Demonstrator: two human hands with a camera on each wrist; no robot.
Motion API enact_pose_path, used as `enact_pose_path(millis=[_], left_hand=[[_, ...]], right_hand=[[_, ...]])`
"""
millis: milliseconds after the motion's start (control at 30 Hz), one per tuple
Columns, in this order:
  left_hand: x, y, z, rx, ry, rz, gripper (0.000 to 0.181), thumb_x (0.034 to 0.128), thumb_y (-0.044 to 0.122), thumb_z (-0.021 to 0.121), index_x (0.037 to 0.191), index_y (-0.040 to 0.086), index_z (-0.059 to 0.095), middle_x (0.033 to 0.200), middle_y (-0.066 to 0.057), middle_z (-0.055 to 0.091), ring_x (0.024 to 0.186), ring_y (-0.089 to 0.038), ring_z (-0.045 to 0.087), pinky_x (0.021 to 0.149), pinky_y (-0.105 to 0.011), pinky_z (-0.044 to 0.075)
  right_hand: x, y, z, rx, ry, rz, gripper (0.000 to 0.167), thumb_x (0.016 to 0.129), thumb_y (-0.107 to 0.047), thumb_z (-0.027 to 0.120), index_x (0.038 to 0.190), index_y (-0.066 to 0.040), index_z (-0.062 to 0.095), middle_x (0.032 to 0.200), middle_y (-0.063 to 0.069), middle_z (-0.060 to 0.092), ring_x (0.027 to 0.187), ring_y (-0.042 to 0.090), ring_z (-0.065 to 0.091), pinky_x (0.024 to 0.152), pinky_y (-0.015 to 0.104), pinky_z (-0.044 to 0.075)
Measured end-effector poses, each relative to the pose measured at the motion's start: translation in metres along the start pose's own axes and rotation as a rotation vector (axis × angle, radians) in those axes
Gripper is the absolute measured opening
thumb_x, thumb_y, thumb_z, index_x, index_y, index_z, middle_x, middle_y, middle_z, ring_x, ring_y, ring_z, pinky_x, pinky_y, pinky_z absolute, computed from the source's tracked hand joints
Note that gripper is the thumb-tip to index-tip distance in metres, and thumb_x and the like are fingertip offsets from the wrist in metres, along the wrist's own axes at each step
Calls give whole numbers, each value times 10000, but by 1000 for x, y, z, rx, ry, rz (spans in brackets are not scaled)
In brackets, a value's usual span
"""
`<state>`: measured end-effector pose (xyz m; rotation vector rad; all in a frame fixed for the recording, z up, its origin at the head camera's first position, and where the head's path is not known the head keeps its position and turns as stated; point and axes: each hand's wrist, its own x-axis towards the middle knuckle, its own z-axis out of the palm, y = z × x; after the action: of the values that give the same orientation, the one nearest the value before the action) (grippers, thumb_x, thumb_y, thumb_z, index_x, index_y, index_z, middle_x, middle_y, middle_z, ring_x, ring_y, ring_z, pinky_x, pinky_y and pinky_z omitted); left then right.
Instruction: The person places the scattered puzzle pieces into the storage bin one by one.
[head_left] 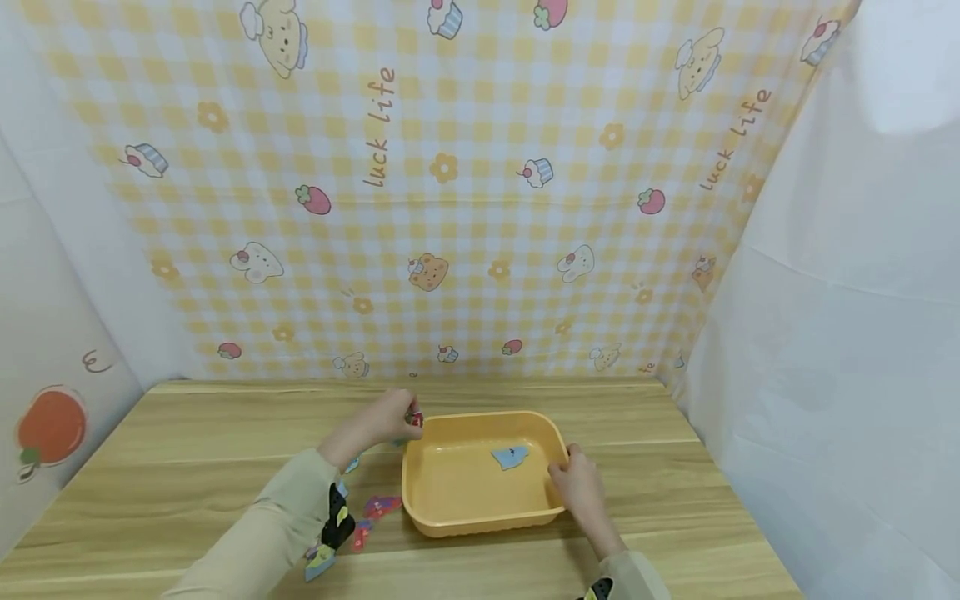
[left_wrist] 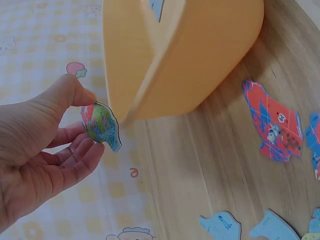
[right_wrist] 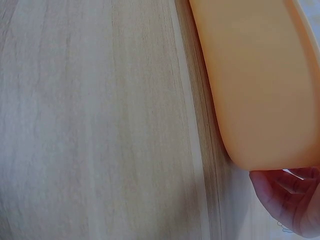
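At lower centre of the head view, a green piece (left_wrist: 101, 125) is pinched between thumb and fingers in the grip of the left hand (head_left: 393, 414), near the upper left corner of the tray (head_left: 457, 496). The tray's right rim is pinched in the grip of the right hand (head_left: 581, 483). In the tray, right of its middle, a blue piece (head_left: 511, 457) is seen. On the counter (head_left: 675, 500), left of the tray, red pieces (head_left: 381, 507) are scattered.

Light-blue piece (head_left: 509, 457) inside the yellow tray (head_left: 457, 496)
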<state>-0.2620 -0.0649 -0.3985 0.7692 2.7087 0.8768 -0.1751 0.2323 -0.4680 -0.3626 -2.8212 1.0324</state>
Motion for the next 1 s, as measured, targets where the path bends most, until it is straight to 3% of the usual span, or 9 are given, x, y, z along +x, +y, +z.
enact_pose_path(millis=[33, 133, 233, 267, 433, 700, 1000], left_hand=[[0, 1, 0, 0, 2, 39, 169, 700, 55, 658, 795, -25, 543, 703, -55, 544, 565, -115, 469, 487, -199, 415], [2, 4, 2, -8, -8, 65, 169, 700, 59, 656, 789, -29, 542, 703, -60, 551, 571, -117, 500, 499, -206, 451], [6, 10, 5, -1, -12, 45, 168, 702, 49, 664, 786, -29, 542, 719, -72, 560, 600, -129, 532, 523, -216, 480], [8, 11, 7, 2, -15, 12, 169, 699, 42, 674, 790, -26, 549, 734, -81, 565, 620, -144, 539, 538, -227, 488], [16, 21, 18, 53, -20, 6, 189, 696, 48, 701, 794, -18, 554, 758, -79, 570, 650, -141, 523, 553, -224, 475], [27, 34, 35, 72, -41, 18, 194, 682, 36, 721, 742, 8, 539, 732, -53, 557, 651, -134, 488, 570, -234, 444], [31, 44, 51, 109, -93, 77, 197, 678, 26, 725, 752, 12, 543, 734, -44, 536, 664, -133, 448, 567, -229, 400]], right_hand=[[0, 0, 0, -2, 1, 1, 407, 809, -97, 531, 1143, 129, 481, 711, 103, 548, 586, 174, 491, 489, 254, 390], [-1, -1, -1, -6, 2, 4, 397, 807, -101, 533, 1135, 119, 488, 705, 92, 541, 585, 172, 487, 486, 253, 381], [-1, -2, -1, 3, -8, 11, 391, 811, -98, 528, 1134, 120, 487, 687, 86, 536, 562, 160, 480, 471, 247, 376], [-2, -2, -1, 5, -10, 13, 393, 813, -98, 528, 1136, 122, 485, 686, 85, 535, 557, 155, 478, 468, 245, 376], [-2, -2, -1, 13, -13, 16, 398, 817, -95, 522, 1142, 130, 479, 690, 89, 537, 549, 149, 478, 458, 240, 374], [-2, -3, -1, 15, -5, 10, 392, 818, -97, 531, 1136, 128, 488, 678, 83, 539, 541, 143, 480, 451, 235, 377], [-3, -3, -1, 27, -6, 9, 403, 824, -97, 535, 1147, 137, 479, 704, 106, 572, 536, 137, 489, 448, 234, 391]])
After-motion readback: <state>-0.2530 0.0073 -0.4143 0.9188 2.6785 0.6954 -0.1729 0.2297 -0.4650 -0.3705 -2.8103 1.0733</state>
